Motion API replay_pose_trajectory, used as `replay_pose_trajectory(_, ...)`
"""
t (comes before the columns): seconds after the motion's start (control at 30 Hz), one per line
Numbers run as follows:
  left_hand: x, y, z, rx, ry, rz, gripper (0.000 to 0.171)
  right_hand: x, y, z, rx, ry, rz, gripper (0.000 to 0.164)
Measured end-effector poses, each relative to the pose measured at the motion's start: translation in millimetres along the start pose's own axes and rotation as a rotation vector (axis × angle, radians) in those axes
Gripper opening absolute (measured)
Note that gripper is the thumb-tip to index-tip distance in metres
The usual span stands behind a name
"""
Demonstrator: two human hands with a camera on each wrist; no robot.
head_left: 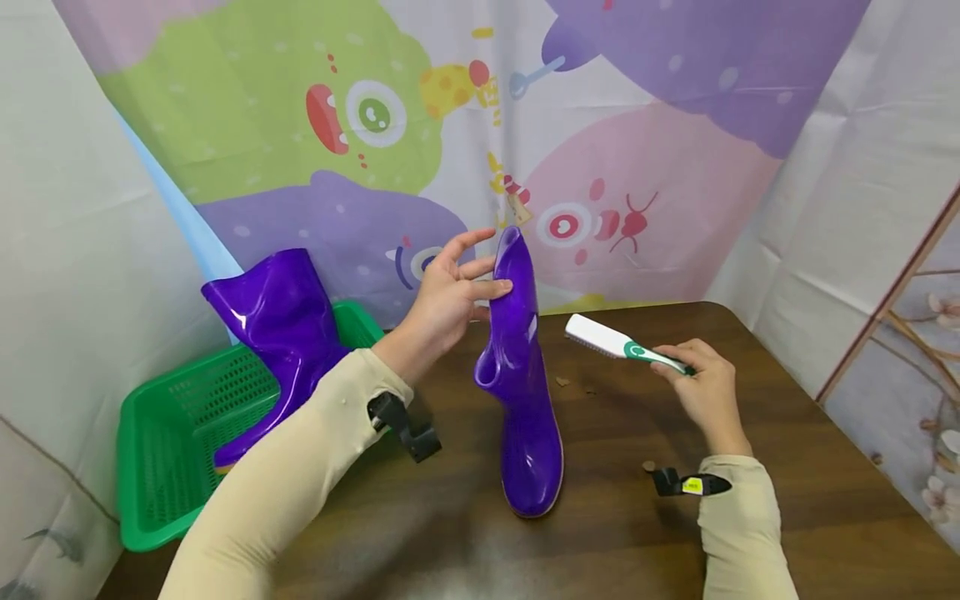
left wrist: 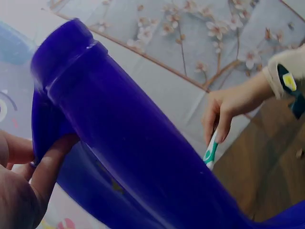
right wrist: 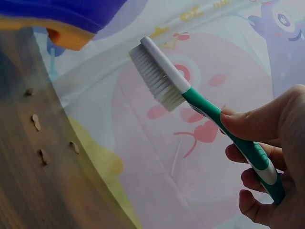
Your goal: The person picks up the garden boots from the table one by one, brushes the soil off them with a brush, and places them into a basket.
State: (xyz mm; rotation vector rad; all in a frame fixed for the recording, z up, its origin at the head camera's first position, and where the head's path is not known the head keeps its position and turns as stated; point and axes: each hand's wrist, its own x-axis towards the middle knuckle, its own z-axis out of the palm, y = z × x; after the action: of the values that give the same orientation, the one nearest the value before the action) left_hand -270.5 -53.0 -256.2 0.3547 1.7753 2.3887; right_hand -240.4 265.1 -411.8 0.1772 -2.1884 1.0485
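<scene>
A shiny purple rain boot [head_left: 528, 425] stands over the middle of the table, toe toward me, its shaft squeezed in and creased. My left hand [head_left: 448, 296] pinches the shaft near the top rim, thumb in front. The left wrist view shows the boot [left wrist: 128, 129] up close with the left fingers at its folded edge. In my right hand [head_left: 705, 383] is a white-and-green scrub brush [head_left: 600, 336], gripped by the handle. Its head points toward the boot but stays apart from it. The right wrist view shows white bristles on the brush [right wrist: 164, 71].
A second purple boot [head_left: 288, 325] leans in a green plastic basket [head_left: 150, 450] at the left. Small brown flakes [right wrist: 35, 122] lie on the brown wooden table [head_left: 630, 533]. Printed cloth [head_left: 637, 167] hangs behind and at both sides.
</scene>
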Motion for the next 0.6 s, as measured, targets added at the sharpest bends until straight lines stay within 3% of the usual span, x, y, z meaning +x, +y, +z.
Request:
replay_pose_trajectory(0.3,2.6,28.5,-5.1,0.184,-0.129,-0.009,0.071,0.8,-1.2,-0.2,-0.012,-0.012,0.006,0.018)
replay_pose_trajectory(0.6,7.3,44.7,-8.2,0.462,-0.285,-0.017,0.08,0.6,2.4,-1.4,0.009,0.033,0.005,0.018)
